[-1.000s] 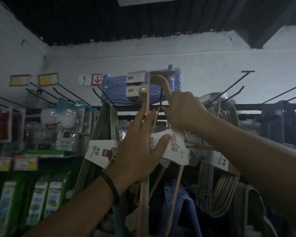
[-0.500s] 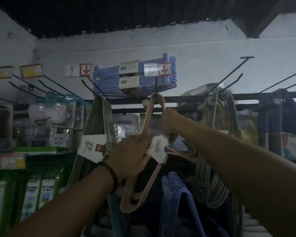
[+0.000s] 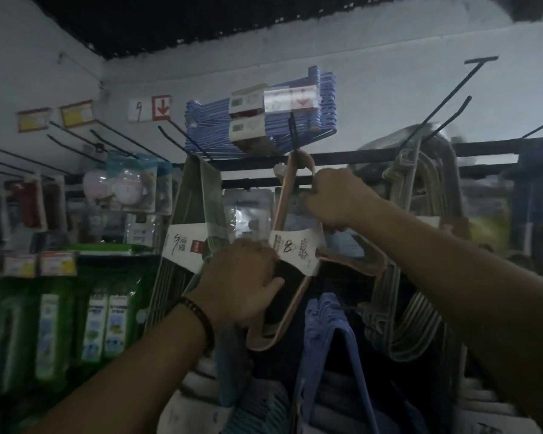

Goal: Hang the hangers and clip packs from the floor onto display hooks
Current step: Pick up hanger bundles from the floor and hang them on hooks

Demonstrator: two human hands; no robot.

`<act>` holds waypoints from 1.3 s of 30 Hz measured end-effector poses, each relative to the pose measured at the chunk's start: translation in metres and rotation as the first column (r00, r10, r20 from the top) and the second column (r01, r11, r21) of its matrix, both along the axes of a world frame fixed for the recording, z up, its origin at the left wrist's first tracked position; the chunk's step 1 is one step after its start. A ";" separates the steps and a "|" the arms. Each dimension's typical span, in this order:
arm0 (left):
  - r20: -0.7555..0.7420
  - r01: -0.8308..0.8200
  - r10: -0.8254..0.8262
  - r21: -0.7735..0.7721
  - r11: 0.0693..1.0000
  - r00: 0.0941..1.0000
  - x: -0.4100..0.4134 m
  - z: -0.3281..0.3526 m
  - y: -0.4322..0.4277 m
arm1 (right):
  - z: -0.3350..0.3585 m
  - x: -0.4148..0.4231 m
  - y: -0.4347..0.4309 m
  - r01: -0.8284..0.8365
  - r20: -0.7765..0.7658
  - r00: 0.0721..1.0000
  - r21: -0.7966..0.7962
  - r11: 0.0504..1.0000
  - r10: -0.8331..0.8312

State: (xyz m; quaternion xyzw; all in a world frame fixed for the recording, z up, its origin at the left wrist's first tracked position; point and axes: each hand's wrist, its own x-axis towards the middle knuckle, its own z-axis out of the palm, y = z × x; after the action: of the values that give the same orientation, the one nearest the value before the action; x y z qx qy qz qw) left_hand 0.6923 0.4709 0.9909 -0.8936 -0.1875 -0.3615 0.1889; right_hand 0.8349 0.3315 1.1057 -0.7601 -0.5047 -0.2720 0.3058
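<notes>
A pack of pink hangers (image 3: pixel 290 311) with a white paper band marked 8 hangs by its hook from a black display hook (image 3: pixel 293 133) under a price tag. My right hand (image 3: pixel 336 198) grips the pack's neck just below the hook. Lower down, my left hand (image 3: pixel 245 285) curls round the pack's left arm by the band. A beaded bracelet sits on my left wrist.
Blue hanger packs (image 3: pixel 261 123) lie on the black rail (image 3: pixel 373 156) above. Green hangers (image 3: pixel 195 195) hang to the left, grey ones (image 3: pixel 417 252) to the right, blue ones (image 3: pixel 329 333) below. Bare hooks (image 3: pixel 452 92) jut out at upper right. Packaged goods (image 3: pixel 129 183) fill the left wall.
The pink pack came down from above the tag and its hook now hangs on the display hook. My left hand went from flat against the band to gripping the pack's arm.
</notes>
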 end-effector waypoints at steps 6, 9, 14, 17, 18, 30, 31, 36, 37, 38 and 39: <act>0.179 -0.040 0.067 -0.150 0.988 0.982 -0.099 -0.081 -0.067 | -0.071 -0.067 -0.016 -0.357 0.116 0.928 -0.010 0.934 0.355; 0.068 -0.215 0.247 -0.308 0.927 0.967 -0.156 -0.154 -0.089 | -0.127 -0.111 -0.014 -0.588 -0.034 0.808 -0.118 0.800 0.588; -0.325 -0.614 0.537 -0.574 0.542 0.778 -0.283 -0.299 -0.143 | -0.268 -0.212 0.008 -0.814 -0.274 0.565 -0.335 0.474 0.778; -0.466 -0.707 0.579 -0.641 0.300 0.669 -0.358 -0.378 -0.200 | -0.376 -0.285 0.021 -0.852 -0.391 0.458 -0.450 0.268 0.798; -0.519 -0.733 0.577 -0.642 0.225 0.631 -0.382 -0.402 -0.218 | -0.412 -0.309 0.023 -0.858 -0.450 0.425 -0.476 0.191 0.785; -0.581 -0.435 0.583 -0.813 -0.387 0.568 -0.615 -0.604 -0.322 | -0.716 -0.549 -0.007 -0.743 -0.774 0.484 -0.610 -0.276 0.409; -0.586 -0.405 0.577 -0.810 -0.424 0.569 -0.629 -0.627 -0.323 | -0.738 -0.559 -0.006 -0.732 -0.773 0.509 -0.620 -0.282 0.378; -0.545 -0.228 0.581 -0.817 -0.529 0.605 -0.679 -0.745 -0.305 | -0.863 -0.602 0.028 -0.635 -0.708 0.649 -0.705 -0.314 0.277; -0.530 -0.177 0.602 -0.820 -0.545 0.597 -0.685 -0.774 -0.297 | -0.896 -0.610 0.039 -0.616 -0.697 0.666 -0.715 -0.330 0.266; -0.524 -0.130 0.624 -0.815 -0.564 0.580 -0.690 -0.806 -0.288 | -0.932 -0.619 0.050 -0.595 -0.681 0.683 -0.728 -0.340 0.263; -0.526 -0.089 0.644 -0.808 -0.583 0.556 -0.695 -0.840 -0.278 | -0.970 -0.628 0.063 -0.577 -0.665 0.699 -0.742 -0.342 0.264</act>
State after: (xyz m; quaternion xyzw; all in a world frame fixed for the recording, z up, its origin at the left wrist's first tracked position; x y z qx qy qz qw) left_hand -0.0029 0.1924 0.1505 -0.3755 -0.7824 -0.0839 -0.4897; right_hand 0.2066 0.3943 0.1361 -0.4922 -0.7335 0.4104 -0.2264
